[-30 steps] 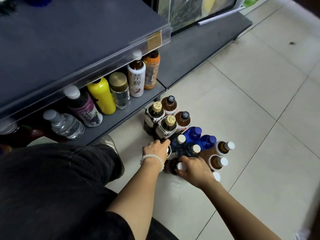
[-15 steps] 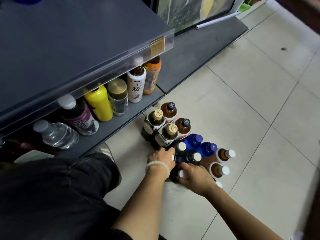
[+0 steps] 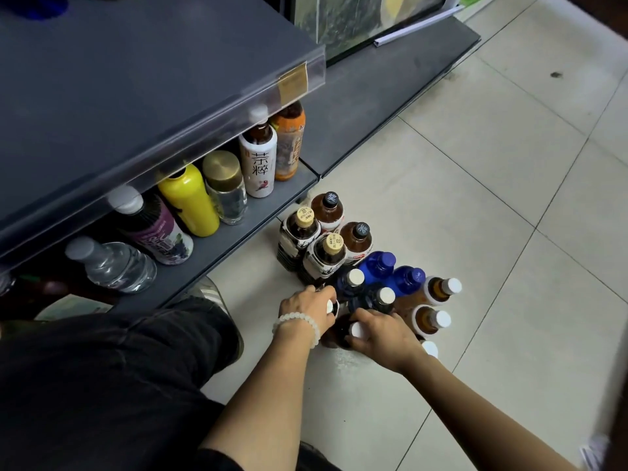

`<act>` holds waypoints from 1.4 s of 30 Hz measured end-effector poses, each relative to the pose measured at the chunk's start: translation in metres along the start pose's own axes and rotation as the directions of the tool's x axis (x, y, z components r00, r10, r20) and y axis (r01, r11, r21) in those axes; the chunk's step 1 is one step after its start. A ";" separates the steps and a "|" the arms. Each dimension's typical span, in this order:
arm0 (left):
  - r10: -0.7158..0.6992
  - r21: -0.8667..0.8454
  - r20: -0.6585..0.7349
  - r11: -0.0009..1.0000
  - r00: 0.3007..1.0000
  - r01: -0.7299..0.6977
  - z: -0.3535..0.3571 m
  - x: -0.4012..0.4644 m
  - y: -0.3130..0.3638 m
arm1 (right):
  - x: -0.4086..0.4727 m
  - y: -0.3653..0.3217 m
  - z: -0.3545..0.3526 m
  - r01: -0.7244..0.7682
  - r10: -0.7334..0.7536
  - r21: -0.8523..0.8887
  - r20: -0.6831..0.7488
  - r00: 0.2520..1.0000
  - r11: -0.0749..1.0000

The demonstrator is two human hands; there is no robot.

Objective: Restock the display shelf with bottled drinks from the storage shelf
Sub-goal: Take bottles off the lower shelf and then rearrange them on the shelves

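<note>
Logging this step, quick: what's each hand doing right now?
Left hand: gripping a white-capped dark bottle.
Right hand: gripping another white-capped dark bottle.

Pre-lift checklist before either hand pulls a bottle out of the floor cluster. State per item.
1. Left hand on a white-capped dark bottle: ok, fingers curl over its top.
2. Right hand on the other white-capped dark bottle: ok, fingers wrap round its neck.
3. Neighbours clear of the lift: not ok, navy bottles stand tight against both.
4. Bottles upright: ok for those in view.
5. Free slot on the bottom shelf: cannot tell, the front row looks full and the back is hidden.
6. Caps sealed: cannot tell.
</note>
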State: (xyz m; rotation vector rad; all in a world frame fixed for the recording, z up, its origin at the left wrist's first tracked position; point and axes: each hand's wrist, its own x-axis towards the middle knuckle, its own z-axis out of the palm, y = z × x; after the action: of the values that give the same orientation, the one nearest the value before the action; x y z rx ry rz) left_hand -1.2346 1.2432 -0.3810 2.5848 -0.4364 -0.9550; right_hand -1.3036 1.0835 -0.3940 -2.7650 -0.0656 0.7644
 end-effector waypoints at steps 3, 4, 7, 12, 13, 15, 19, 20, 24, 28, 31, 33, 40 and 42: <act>-0.004 0.005 -0.004 1.000 1.000 0.004 0.000 0.000 0.000 | 0.000 0.001 0.001 -0.006 0.006 -0.009 0.004 1.000 1.000; -0.010 0.003 -0.005 1.000 1.000 0.010 0.000 -0.001 0.000 | 0.000 0.001 0.001 -0.010 0.010 -0.006 0.002 1.000 1.000; -0.021 -0.003 -0.004 1.000 1.000 0.021 -0.001 -0.005 -0.003 | 0.002 -0.003 -0.001 -0.044 0.044 0.033 0.000 0.999 0.998; -0.046 -0.030 -0.088 0.999 0.995 0.043 -0.012 -0.021 -0.005 | -0.002 -0.019 -0.010 -0.049 0.049 0.052 0.003 0.999 0.997; -0.058 -0.035 -0.105 0.998 0.993 0.055 -0.015 -0.026 -0.005 | -0.004 -0.022 -0.013 -0.047 0.047 0.074 -0.001 0.999 0.996; -0.072 -0.028 -0.138 0.997 0.988 0.069 -0.023 -0.037 -0.005 | -0.010 -0.028 -0.022 -0.043 0.046 0.121 -0.017 0.999 0.992; -0.033 0.079 -0.224 0.996 0.974 0.052 -0.041 -0.062 -0.001 | -0.020 -0.039 -0.044 -0.007 0.025 0.240 -0.070 0.997 0.971; -0.027 0.087 -0.257 0.995 0.966 0.051 -0.048 -0.069 0.000 | -0.023 -0.044 -0.051 0.018 0.008 0.259 -0.099 0.995 0.966; -0.048 0.011 -0.397 0.998 0.917 0.058 -0.082 -0.102 0.002 | -0.035 -0.070 -0.089 0.154 -0.083 0.284 -0.246 0.966 0.947; -0.080 -0.034 -0.541 0.997 0.837 0.074 -0.131 -0.151 -0.010 | -0.044 -0.106 -0.137 0.262 -0.158 0.251 -0.370 0.916 0.932; -0.132 -0.123 -0.647 0.990 0.751 0.067 -0.174 -0.192 -0.018 | -0.048 -0.141 -0.174 0.323 -0.208 0.205 -0.442 0.873 0.924; -0.139 -0.134 -0.702 0.989 0.698 0.062 -0.203 -0.218 -0.025 | -0.051 -0.169 -0.200 0.385 -0.242 0.198 -0.508 0.827 0.901; -0.231 -0.232 -0.842 0.971 0.488 0.059 -0.291 -0.315 -0.071 | -0.052 -0.276 -0.275 0.579 -0.370 0.187 -0.606 0.704 0.794; -0.242 -0.233 -0.860 0.969 0.450 0.077 -0.310 -0.337 -0.086 | -0.048 -0.307 -0.291 0.620 -0.410 0.170 -0.613 0.675 0.766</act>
State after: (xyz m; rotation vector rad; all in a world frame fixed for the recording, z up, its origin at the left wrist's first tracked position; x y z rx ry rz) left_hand -1.2580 1.5208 -0.0077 2.5546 0.1953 0.4213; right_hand -1.1878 1.3014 -0.0471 -2.2933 -0.5288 -0.1738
